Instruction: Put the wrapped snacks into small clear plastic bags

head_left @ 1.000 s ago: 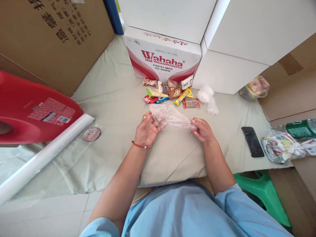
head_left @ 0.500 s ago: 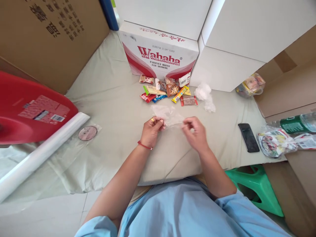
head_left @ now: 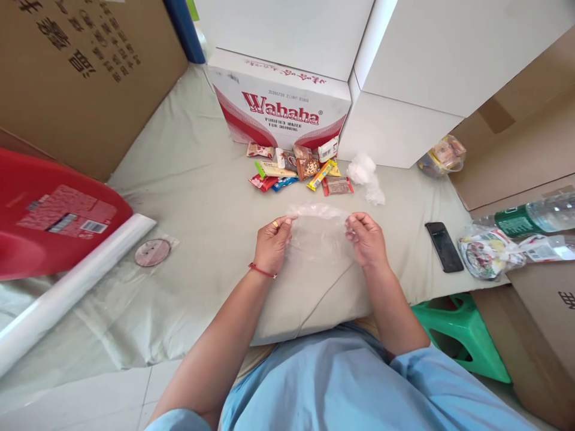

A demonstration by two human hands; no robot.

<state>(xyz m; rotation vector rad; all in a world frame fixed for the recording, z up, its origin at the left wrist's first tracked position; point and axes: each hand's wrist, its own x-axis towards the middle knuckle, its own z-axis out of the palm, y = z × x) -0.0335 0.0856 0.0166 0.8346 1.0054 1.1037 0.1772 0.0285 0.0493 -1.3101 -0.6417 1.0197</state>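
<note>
A thin clear plastic bag [head_left: 320, 233] is stretched between my two hands, over the cloth-covered surface [head_left: 211, 215]. My left hand [head_left: 273, 242], with a ring and a red wrist string, pinches its left edge between thumb and fingers. At the opposite edge, my right hand [head_left: 367, 238] grips the film the same way. Just beyond the bag lies a pile of wrapped snacks [head_left: 308, 167], heaped against the Wahaha carton [head_left: 283, 111]. To the right of the pile sits a crumpled bunch of white plastic [head_left: 363, 172].
On the left are a red jug [head_left: 54, 215], a roll of clear film [head_left: 81, 287] and a round pinkish disc [head_left: 153, 251]. At right lie a phone [head_left: 444, 246], a plastic bottle [head_left: 534, 215] and a wrapped packet [head_left: 487, 254]. A green stool [head_left: 476, 341] stands below the edge.
My right hand has taken hold of the bag's right edge. The bag, bunched half a second ago, is now spread wide between both hands. The view has shifted slightly.
</note>
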